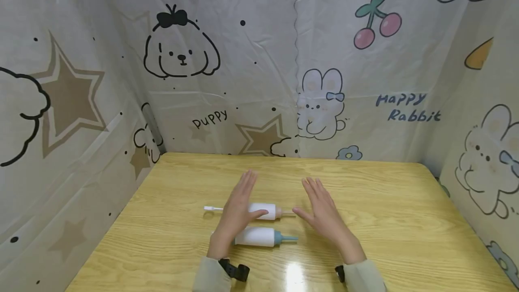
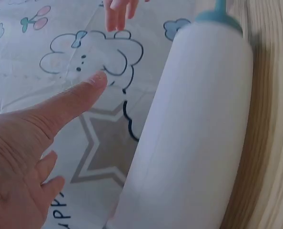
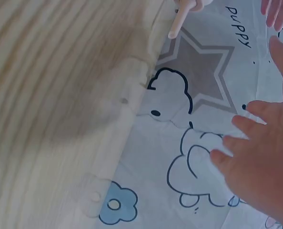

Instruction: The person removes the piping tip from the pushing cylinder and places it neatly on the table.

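Two white cylinders lie on their sides on the table, one behind the other. The rear one (image 1: pixel 266 207) has a pale pink collar and a thin nozzle-like tip to the right, with a white-ended stem (image 1: pixel 212 209) jutting out left. A teal collar and tapered tip mark the front one (image 1: pixel 256 236), which fills much of the left wrist view. My left hand (image 1: pixel 237 208) is over their left parts, fingers straight and thumb spread, covering some of both. To the right of the tips, my right hand (image 1: pixel 324 215) is held with straight fingers and holds nothing.
The wood-grain table (image 1: pixel 170 238) stands against a pale printed cloth (image 1: pixel 259 75) that hangs at the back and both sides. A black band with a small camera (image 1: pixel 239 272) sits on the left wrist, and another (image 1: pixel 339 274) on the right.
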